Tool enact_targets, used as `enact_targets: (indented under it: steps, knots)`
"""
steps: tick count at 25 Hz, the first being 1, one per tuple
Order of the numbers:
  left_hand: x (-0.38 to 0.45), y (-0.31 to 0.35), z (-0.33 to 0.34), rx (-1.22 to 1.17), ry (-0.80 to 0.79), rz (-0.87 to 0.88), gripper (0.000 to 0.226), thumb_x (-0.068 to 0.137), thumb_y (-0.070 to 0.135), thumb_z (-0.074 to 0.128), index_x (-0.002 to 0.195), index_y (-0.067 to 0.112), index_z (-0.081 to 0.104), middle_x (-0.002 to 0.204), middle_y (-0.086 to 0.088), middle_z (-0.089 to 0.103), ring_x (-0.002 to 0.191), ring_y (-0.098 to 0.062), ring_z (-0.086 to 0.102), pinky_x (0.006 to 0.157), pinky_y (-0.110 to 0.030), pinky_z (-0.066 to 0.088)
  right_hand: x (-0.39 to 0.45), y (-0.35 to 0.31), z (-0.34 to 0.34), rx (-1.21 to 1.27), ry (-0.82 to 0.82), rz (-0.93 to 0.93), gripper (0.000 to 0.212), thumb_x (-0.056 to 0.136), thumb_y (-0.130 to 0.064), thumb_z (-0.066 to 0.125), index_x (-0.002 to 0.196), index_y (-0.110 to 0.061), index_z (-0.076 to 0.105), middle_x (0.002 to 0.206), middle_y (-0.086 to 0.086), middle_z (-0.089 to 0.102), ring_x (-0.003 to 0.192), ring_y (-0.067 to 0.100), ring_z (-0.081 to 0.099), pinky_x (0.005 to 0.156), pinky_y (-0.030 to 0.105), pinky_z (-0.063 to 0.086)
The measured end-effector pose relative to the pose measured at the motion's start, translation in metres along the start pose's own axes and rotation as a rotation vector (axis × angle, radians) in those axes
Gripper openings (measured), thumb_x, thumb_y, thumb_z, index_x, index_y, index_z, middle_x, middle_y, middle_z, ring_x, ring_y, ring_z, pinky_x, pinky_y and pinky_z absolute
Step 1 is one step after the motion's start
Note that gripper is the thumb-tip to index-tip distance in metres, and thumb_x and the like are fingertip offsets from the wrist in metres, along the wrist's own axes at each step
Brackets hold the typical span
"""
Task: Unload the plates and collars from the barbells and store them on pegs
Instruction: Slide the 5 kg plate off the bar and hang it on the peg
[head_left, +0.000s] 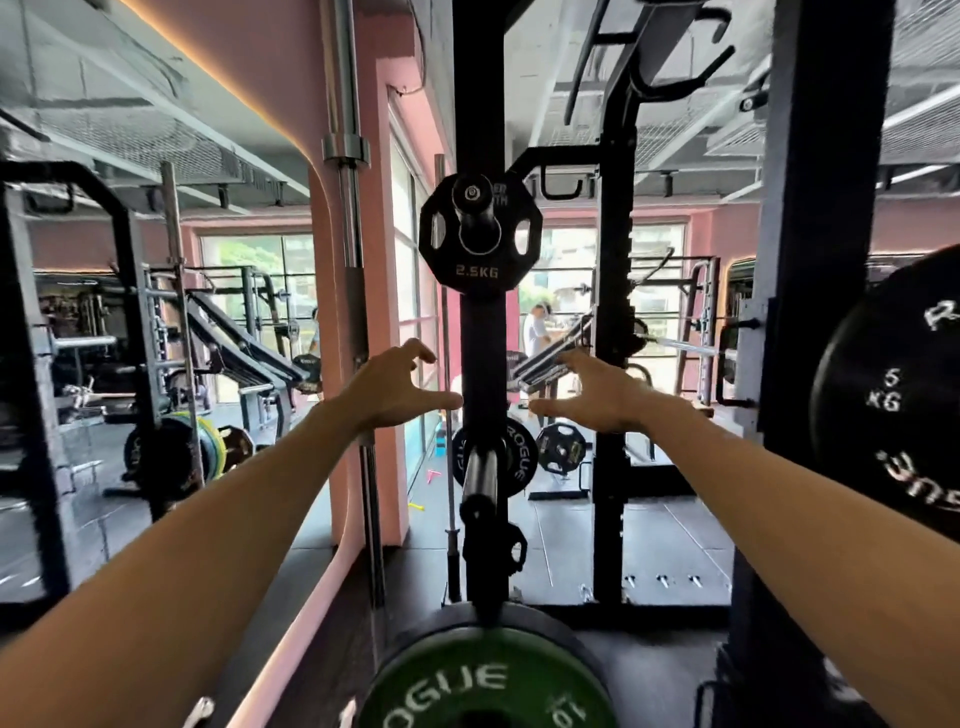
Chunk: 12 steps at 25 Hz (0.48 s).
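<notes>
A black 2.5 kg plate (471, 239) hangs on an upper peg of the black rack upright (483, 353). Below it a small black Rogue plate (514, 457) sits on a steel peg (479, 470) that points toward me. A green Rogue plate (488, 686) is at the bottom centre, close to me. My left hand (400, 387) and my right hand (587, 397) are stretched out on either side of the upright, between the two pegs, fingers spread and holding nothing. Neither hand touches a plate.
A black 5 kg Rogue plate (893, 395) hangs on the post at right. Steel barbells (350, 249) stand upright at the pink wall on the left. More racks and plates (561, 448) fill the room behind, and a person (535, 327) stands far off.
</notes>
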<state>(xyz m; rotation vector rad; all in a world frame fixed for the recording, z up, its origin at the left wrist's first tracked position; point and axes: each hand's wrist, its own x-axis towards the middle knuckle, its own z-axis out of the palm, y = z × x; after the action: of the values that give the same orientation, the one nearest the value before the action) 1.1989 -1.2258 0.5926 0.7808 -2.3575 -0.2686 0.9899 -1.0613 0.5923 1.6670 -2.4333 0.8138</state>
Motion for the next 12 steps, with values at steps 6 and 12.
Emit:
enact_targets:
  steps: [6,12]
  knots:
    - [-0.073,0.054,-0.028,0.007,0.023,0.008,0.076,0.072,0.053,0.078,0.133,0.019,0.047,0.133,-0.01,0.05,0.108,-0.02,0.049,0.085,-0.03,0.037,-0.065,-0.007,-0.032,-0.012,0.012,-0.03,0.1,0.058,-0.084,0.057,0.141,-0.035,0.032,0.148,-0.004,0.042,0.132,0.027,0.045,0.109,0.051,0.035]
    - [-0.152,0.107,-0.04,0.034,0.018,-0.046,0.077,0.065,0.064,0.078,0.126,0.026,0.049,0.134,-0.01,0.048,0.125,-0.028,0.045,0.1,-0.045,0.043,-0.156,0.002,-0.061,0.028,-0.023,-0.035,0.094,0.071,-0.069,0.065,0.147,-0.03,0.026,0.152,0.002,0.037,0.135,0.028,0.041,0.111,0.046,0.034]
